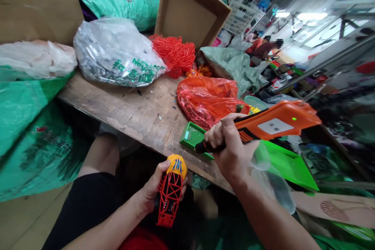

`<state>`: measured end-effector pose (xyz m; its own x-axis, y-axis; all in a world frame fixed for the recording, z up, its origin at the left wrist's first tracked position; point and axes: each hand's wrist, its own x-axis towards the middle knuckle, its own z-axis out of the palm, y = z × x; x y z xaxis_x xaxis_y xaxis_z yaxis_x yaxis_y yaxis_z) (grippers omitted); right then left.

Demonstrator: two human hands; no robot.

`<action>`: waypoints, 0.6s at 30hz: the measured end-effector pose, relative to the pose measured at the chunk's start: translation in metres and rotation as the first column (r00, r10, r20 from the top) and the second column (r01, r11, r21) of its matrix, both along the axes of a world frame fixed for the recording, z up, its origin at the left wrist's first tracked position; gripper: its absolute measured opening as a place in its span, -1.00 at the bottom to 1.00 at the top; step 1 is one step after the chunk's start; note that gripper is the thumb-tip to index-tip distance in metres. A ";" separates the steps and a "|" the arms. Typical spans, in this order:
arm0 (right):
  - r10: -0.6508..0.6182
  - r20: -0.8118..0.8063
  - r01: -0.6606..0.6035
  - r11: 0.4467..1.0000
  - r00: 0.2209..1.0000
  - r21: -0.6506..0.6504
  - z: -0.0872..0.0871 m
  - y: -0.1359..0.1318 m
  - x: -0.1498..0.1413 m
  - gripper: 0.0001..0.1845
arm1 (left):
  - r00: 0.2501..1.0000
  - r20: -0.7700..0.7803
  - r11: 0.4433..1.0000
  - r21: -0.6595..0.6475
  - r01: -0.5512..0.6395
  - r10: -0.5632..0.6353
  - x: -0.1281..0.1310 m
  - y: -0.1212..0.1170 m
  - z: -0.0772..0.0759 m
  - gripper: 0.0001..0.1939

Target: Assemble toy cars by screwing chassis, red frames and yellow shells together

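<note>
My left hand (152,187) is closed around a toy car body (172,189) with a red lattice frame and a yellow front end, held over my lap by the table's edge. My right hand (231,152) grips the black handle of an orange electric screwdriver (284,119) with a white label and a lit green light. Its dark tip points left toward a small green perforated basket (191,134) on the table. Whatever lies under the tip is partly hidden by my right hand.
On the wooden table (140,113) lie a red plastic bag (208,93), red netting-like parts (174,52) and a clear bag of grey parts (114,54). A cardboard box (190,15) stands behind. To the right sits a green tray (290,164). People (265,49) work far back.
</note>
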<state>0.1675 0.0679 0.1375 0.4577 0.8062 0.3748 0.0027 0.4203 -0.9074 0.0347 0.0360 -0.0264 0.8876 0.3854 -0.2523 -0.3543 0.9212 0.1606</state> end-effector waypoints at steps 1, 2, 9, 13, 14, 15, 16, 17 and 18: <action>-0.022 0.010 0.022 1.000 1.000 0.022 -0.001 0.007 0.003 -0.71 | 1.000 -0.004 1.000 -0.002 0.000 0.000 0.000 0.000 0.000 -0.37; -0.035 0.014 0.035 0.999 0.999 0.038 -0.002 0.013 0.007 -0.70 | 1.000 -0.006 1.000 -0.003 -0.001 0.001 -0.001 0.000 -0.001 -0.37; -0.054 -0.040 0.055 0.998 0.998 0.024 -0.024 0.041 0.016 -0.71 | 1.000 0.007 0.998 0.064 -0.016 0.016 -0.002 -0.001 0.000 -0.39; -0.036 -0.066 0.036 0.999 0.997 -0.006 -0.031 0.042 0.015 -0.72 | 1.000 -0.016 0.997 0.080 0.004 -0.003 -0.003 0.000 0.001 -0.36; -0.038 -0.067 0.037 0.999 0.997 -0.012 -0.032 0.042 0.015 -0.71 | 1.000 -0.017 0.997 0.078 0.006 -0.005 -0.003 0.000 0.001 -0.36; -0.040 -0.066 0.039 0.999 0.997 -0.018 -0.033 0.042 0.016 -0.71 | 1.000 -0.016 0.997 0.076 0.003 -0.002 -0.003 0.000 0.001 -0.37; -0.044 -0.067 0.043 0.999 0.997 -0.021 -0.034 0.043 0.016 -0.71 | 1.000 -0.014 0.997 0.075 -0.002 0.003 -0.003 0.000 0.002 -0.38; -0.047 -0.067 0.045 0.999 0.997 -0.022 -0.035 0.043 0.017 -0.71 | 1.000 -0.013 0.997 0.074 -0.008 0.009 -0.002 0.000 0.002 -0.39; -0.048 -0.066 0.046 0.999 0.997 -0.022 -0.035 0.044 0.017 -0.72 | 1.000 -0.010 0.997 0.073 -0.011 0.012 -0.002 0.001 0.001 -0.40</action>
